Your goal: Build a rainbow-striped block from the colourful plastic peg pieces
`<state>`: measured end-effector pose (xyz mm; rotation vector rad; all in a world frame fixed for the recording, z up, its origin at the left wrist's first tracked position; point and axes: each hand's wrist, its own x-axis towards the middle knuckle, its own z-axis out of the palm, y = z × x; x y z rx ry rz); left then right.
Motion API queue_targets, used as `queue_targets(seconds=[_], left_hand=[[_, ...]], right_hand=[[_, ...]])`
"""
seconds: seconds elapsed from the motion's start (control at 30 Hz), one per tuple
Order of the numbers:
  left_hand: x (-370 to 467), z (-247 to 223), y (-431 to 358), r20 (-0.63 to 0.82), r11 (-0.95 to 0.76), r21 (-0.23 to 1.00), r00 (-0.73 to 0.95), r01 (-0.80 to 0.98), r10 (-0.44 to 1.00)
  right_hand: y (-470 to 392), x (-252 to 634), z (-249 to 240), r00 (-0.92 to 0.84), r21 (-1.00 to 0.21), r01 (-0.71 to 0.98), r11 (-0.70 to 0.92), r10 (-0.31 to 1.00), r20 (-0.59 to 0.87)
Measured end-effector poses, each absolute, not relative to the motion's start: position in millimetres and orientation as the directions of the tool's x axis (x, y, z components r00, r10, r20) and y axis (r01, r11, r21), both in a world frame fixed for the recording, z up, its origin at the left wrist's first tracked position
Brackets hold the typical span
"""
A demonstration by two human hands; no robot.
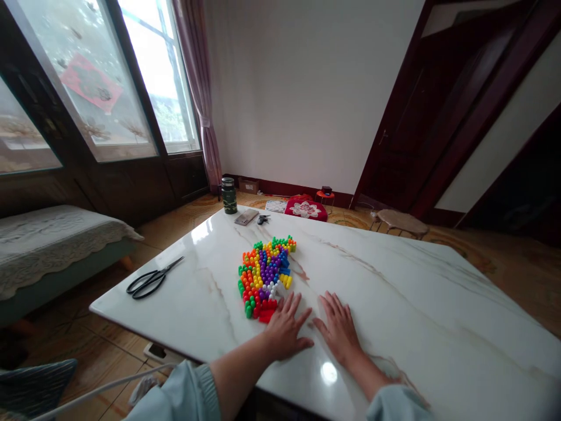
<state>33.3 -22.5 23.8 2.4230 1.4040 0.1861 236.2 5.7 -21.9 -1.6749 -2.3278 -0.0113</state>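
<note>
Many small knobbed plastic building blocks [267, 269] lie close together on the white marble-patterned table [385, 286], in green, orange, red, yellow, purple, blue and white. My left hand [287, 327] rests with spread fingers at the near right edge of this group. Its fingertips are beside a red block [265, 316] and the white ones; whether they touch is hard to make out. My right hand [339, 327] lies flat on the tabletop to the right, fingers stretched out, apart from the blocks. Neither hand holds anything.
Black-handled scissors [151, 280] lie at the table's left. Toward the far edge are a dark green bottle [228, 196], a phone [246, 217] and keys [263, 219]. Beyond the table stand a round stool [402, 222] and a cloth-covered bench [56, 240].
</note>
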Motion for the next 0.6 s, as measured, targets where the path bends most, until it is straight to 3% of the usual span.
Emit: queue_targets(seconds=[0.13, 0.23, 0.3, 0.4, 0.47, 0.5, 0.6], left_hand=[[28.5, 27.0, -3.1, 0.056, -0.417, 0.276, 0.419, 0.866, 0.906], [31.7, 32.8, 7.4, 0.041, -0.393, 0.222, 0.395, 0.892, 0.918], [34.2, 41.0, 12.8, 0.046, -0.387, 0.221, 0.386, 0.895, 0.921], [26.4, 59.4, 22.8, 0.204, -0.375, 0.269, 0.328, 0.887, 0.922], [6.6, 70.4, 30.6, 0.329, -0.23, 0.342, 0.113, 0.911, 0.938], [-8.1, 73.7, 33.9, 0.352, -0.057, 0.416, -0.103, 0.908, 0.93], [-63.5, 71.1, 36.7, 0.303, 0.225, 0.498, -0.411, 0.837, 0.86]], right_hand=[[3.1, 229.2, -14.9, -0.296, -0.101, 0.942, 0.321, 0.933, 0.204], [3.5, 226.9, -11.3, -0.29, -0.107, 0.943, 0.314, 0.938, 0.189], [2.9, 227.3, -10.5, -0.285, -0.114, 0.945, 0.307, 0.942, 0.18], [2.4, 229.6, -10.7, -0.277, -0.128, 0.945, 0.301, 0.944, 0.18], [3.3, 231.0, -11.5, -0.275, -0.142, 0.942, 0.303, 0.943, 0.188], [4.3, 231.1, -12.2, -0.272, -0.154, 0.94, 0.303, 0.943, 0.194], [8.9, 226.1, -15.1, -0.201, -0.223, 0.943, 0.249, 0.956, 0.215]])
